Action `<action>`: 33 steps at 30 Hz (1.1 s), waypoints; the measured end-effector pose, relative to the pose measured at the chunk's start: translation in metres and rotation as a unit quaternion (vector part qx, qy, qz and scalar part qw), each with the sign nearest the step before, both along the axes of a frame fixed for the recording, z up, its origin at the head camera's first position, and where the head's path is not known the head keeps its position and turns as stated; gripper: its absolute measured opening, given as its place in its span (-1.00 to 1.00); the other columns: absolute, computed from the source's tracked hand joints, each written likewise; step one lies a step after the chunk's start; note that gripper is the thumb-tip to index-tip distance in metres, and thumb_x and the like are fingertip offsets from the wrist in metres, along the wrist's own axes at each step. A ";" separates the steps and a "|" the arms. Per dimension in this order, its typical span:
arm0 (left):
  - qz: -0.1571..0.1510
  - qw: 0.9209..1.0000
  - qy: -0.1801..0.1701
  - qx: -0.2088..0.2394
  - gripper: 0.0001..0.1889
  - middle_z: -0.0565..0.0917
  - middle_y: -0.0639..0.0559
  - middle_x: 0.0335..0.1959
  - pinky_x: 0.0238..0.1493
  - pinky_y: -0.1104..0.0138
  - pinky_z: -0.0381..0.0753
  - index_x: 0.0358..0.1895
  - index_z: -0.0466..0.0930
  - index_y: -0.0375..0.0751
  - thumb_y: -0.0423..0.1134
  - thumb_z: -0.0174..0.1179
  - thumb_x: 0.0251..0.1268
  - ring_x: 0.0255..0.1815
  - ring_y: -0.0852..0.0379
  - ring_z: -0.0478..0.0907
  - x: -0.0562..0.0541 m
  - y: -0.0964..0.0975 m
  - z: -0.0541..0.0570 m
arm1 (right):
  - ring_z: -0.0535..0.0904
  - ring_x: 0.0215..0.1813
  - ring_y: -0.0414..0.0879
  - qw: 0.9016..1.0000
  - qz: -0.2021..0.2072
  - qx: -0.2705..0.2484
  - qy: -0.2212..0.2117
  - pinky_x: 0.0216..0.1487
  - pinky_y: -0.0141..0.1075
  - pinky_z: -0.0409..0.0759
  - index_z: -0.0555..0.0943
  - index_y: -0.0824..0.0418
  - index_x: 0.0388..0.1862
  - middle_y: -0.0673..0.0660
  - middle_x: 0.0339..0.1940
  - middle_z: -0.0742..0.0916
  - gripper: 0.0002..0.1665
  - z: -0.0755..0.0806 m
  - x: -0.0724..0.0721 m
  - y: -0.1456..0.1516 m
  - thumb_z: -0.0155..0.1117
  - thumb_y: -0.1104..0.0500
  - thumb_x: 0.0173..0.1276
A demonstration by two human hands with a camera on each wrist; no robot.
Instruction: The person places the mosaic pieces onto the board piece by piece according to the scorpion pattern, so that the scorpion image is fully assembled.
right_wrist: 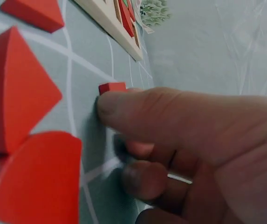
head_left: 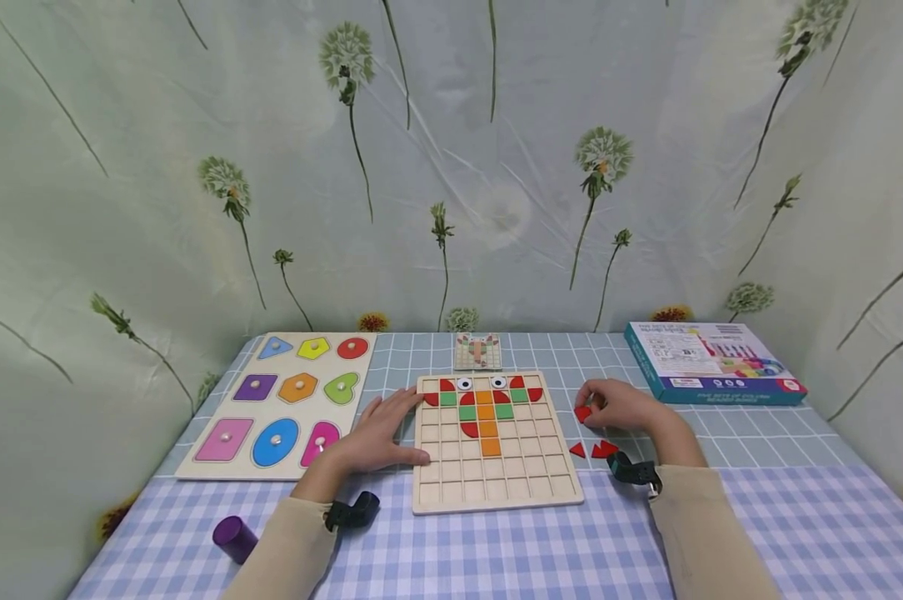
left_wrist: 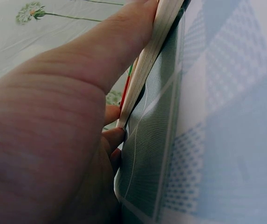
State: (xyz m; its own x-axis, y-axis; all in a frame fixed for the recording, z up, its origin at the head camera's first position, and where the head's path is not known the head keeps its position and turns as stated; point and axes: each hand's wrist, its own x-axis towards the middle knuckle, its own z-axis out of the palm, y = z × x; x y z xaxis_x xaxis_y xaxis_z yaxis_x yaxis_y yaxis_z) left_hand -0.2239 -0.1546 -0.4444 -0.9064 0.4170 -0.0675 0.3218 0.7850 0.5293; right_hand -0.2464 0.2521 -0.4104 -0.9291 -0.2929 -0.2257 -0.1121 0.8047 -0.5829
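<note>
A wooden grid board [head_left: 530, 485] lies in the middle, with red, green and orange pieces and two eye pieces set in its upper squares. Along its left edge rests my left hand [head_left: 376, 437], fingers extended toward the upper corner and the thumb [left_wrist: 110, 44] on the rim. To the right of the board my right hand [head_left: 622, 406] pinches a small red piece [right_wrist: 112, 87] between thumb and fingers, just over the cloth. Several loose red pieces [head_left: 601, 450] lie near that hand; in the right wrist view a quarter-round piece [right_wrist: 40, 179] touches a triangular one [right_wrist: 21, 93].
A peg puzzle board [head_left: 237, 396] with coloured shapes lies at the left. Behind the grid board is a small picture card [head_left: 477, 352]. A teal and white box [head_left: 714, 362] sits at the back right, and a purple cylinder [head_left: 235, 538] at the front left.
</note>
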 end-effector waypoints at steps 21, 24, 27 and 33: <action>-0.002 1.000 0.005 0.001 0.08 0.11 -0.01 0.64 0.65 -0.12 -0.28 0.58 0.12 -0.02 0.26 0.43 0.00 0.68 -0.09 -0.08 0.001 0.000 -0.002 | 0.55 -0.16 -0.11 0.997 0.048 -0.014 0.058 -0.06 -0.27 0.66 0.62 0.05 -0.18 0.00 -0.21 0.69 -0.75 0.007 0.004 -0.053 0.49 0.17 0.20; -0.005 1.000 0.007 0.002 0.07 0.11 -0.02 0.64 0.65 -0.12 -0.28 0.58 0.12 -0.03 0.26 0.42 0.00 0.68 -0.09 -0.08 0.000 -0.001 -0.003 | 0.53 -0.20 -0.12 0.996 0.065 -0.010 0.056 -0.12 -0.30 0.62 0.62 0.05 -0.18 -0.01 -0.24 0.69 -0.77 0.007 0.005 -0.061 0.48 0.19 0.21; -0.005 1.000 0.006 0.002 0.08 0.10 -0.01 0.64 0.65 -0.12 -0.29 0.58 0.12 -0.02 0.27 0.42 0.00 0.68 -0.09 -0.08 0.001 -0.001 -0.003 | 0.52 -0.24 -0.13 0.994 0.090 -0.006 0.061 -0.18 -0.31 0.59 0.63 0.08 -0.19 -0.01 -0.29 0.68 -0.80 0.007 0.006 -0.069 0.45 0.22 0.23; 0.000 1.000 0.004 0.003 0.07 0.10 0.01 0.64 0.65 -0.11 -0.29 0.58 0.12 0.00 0.26 0.43 -0.01 0.68 -0.08 -0.08 0.002 0.000 0.000 | 0.48 -0.27 -0.14 0.990 0.115 0.015 0.084 -0.22 -0.33 0.53 0.68 0.02 -0.22 -0.02 -0.34 0.63 -0.82 0.006 0.008 -0.081 0.45 0.23 0.23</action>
